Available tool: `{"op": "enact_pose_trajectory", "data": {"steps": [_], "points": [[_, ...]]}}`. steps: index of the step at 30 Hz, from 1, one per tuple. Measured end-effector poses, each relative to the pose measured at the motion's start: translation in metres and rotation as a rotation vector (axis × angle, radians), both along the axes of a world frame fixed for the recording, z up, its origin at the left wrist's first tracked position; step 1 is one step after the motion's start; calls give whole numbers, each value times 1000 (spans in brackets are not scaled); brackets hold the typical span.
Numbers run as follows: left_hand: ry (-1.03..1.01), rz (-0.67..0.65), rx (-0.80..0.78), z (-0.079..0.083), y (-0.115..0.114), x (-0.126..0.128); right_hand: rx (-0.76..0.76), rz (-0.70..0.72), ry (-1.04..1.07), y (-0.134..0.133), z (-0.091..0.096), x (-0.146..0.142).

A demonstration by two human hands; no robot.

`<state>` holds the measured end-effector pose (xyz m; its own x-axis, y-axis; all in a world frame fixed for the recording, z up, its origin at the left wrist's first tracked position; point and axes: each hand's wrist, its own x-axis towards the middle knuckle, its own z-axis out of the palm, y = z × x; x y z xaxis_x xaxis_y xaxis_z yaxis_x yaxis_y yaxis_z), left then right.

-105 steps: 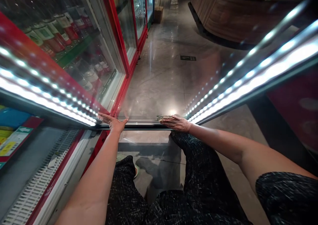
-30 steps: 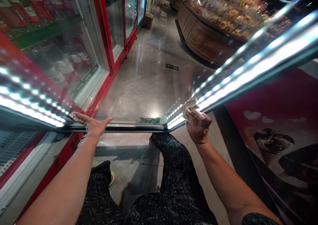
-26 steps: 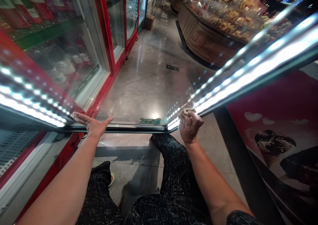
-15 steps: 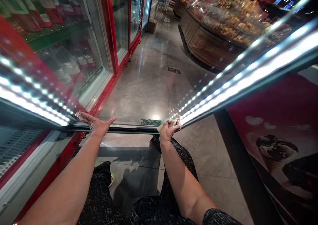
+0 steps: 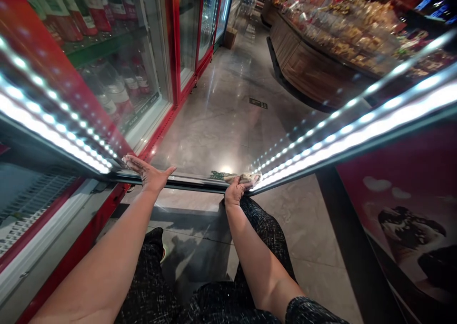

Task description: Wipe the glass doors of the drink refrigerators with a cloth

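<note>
A glass cooler door (image 5: 193, 185) with bright LED strips down both sides stands open before me. My left hand (image 5: 150, 174) rests at its lower left corner, fingers outstretched and thumb spread away, holding nothing. At the lower right corner my right hand (image 5: 238, 191) is closed on a pale cloth (image 5: 248, 177), pressed against the inside of the glass just above the bottom frame. A green printed sticker (image 5: 218, 175) shows on the glass just left of the cloth, partly covered by it.
Red-framed coolers (image 5: 176, 52) with bottles (image 5: 71, 16) line the left side. Wire shelving (image 5: 43, 205) sits in the cooler at lower left. A wooden display counter (image 5: 303, 57) piled with packaged goods stands ahead right. A pink panel with dessert pictures (image 5: 396, 190) is at the right.
The cloth in my right hand now lies farther across the sticker's right part, and the wrist has turned. My left hand keeps its place on the door. The whole view has shifted slightly.
</note>
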<state>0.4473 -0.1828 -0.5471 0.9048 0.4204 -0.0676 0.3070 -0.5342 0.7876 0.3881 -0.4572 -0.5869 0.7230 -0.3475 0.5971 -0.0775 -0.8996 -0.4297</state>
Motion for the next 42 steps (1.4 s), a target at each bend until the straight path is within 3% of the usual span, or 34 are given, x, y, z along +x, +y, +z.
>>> {"op": "enact_pose_trajectory", "data": {"steps": [4,9,15,17,23,25,30,33,36,40,42], "points": [[-121,-16,18,0,-7,-4,170,-191,-79,9,-4,-1],[-236,-74,103,10,-21,-8,223,-155,-60,15,4,-1],[-268,-73,125,12,-24,-7,52,-57,44,24,-52,-18],[-272,-81,135,11,-23,-8,60,-65,77,27,-60,-20],[-242,-106,112,15,-19,-12,-84,55,-72,14,-24,-2],[-225,-107,98,17,-19,-12,-125,75,-110,5,-22,3],[-258,-104,101,21,-20,-12,-191,142,77,-2,-68,-13],[-262,-89,116,22,-21,-12,-304,196,74,-2,-88,-26],[-257,-96,142,21,-20,-12,-359,178,-3,-8,-76,-22],[-249,-96,168,19,-19,-11,-247,125,-59,-20,-38,3],[-252,-86,171,18,-20,-10,-237,163,-70,-22,-31,11]]}}
